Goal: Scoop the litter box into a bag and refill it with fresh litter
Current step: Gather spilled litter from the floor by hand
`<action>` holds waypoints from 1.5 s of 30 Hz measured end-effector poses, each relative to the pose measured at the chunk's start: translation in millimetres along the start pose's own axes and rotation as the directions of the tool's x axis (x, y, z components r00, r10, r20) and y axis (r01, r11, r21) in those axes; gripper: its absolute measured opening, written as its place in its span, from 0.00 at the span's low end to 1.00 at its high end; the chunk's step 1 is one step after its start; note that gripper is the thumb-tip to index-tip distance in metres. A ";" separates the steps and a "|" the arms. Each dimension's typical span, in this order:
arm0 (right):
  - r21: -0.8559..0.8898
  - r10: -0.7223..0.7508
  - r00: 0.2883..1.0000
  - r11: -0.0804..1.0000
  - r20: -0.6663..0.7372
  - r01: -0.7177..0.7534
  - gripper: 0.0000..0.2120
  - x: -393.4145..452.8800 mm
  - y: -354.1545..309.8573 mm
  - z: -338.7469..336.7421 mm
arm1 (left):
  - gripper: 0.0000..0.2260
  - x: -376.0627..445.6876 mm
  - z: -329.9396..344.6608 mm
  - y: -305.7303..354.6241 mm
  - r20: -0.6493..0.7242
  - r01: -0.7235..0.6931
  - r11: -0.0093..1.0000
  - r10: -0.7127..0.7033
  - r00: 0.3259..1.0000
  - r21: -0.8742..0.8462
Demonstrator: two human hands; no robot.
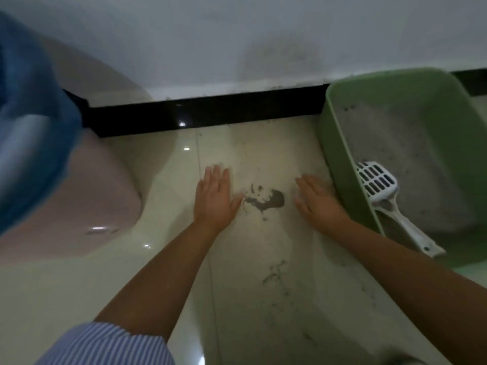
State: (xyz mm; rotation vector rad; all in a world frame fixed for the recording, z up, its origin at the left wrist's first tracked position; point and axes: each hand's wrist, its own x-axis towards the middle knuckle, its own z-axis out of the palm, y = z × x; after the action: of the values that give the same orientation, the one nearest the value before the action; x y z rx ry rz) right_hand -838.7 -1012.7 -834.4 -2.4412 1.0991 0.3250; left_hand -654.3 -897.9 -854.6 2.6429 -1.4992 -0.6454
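One litter box (340, 143), one scoop (379, 185), one spilled litter pile (266, 200) and two hands are showing. The green box is sitting at the right against the black baseboard (205, 114), grey litter inside, the white scoop leaning on its near wall. A pink bin (100, 196) is standing at the left, leaving open floor (163, 259) between. The left hand (214, 197) and right hand (316, 198) are lying flat — fingers straight, gripping nothing — on either side of the pile.
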 end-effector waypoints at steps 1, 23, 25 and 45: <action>-0.018 0.022 1.000 1.000 0.022 -0.022 0.28 0.1 4.7 9.2 | 0.36 4.6 10.7 -3.3 0.013 -0.002 1.000 0.002 1.000 0.030; 0.075 0.310 0.919 0.951 -0.244 -0.301 0.38 68.9 33.9 46.1 | 0.26 32.7 57.4 -18.1 -0.136 -0.137 0.984 0.152 0.979 0.109; 0.031 0.251 0.943 0.968 -0.218 -0.250 0.39 73.6 29.7 47.2 | 0.26 34.3 57.4 -18.9 -0.140 -0.138 0.983 0.154 0.978 0.117; -0.082 -0.318 0.948 0.944 0.013 0.318 0.39 152.4 -12.4 28.1 | 0.25 36.3 56.7 -19.4 -0.125 -0.122 0.985 0.137 0.983 0.121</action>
State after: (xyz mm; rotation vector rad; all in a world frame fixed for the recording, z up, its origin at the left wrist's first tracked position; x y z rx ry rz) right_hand -730.2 -1090.9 -913.7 -2.6388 0.6837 0.2701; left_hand -643.3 -908.0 -923.1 2.5797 -1.6976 -0.3785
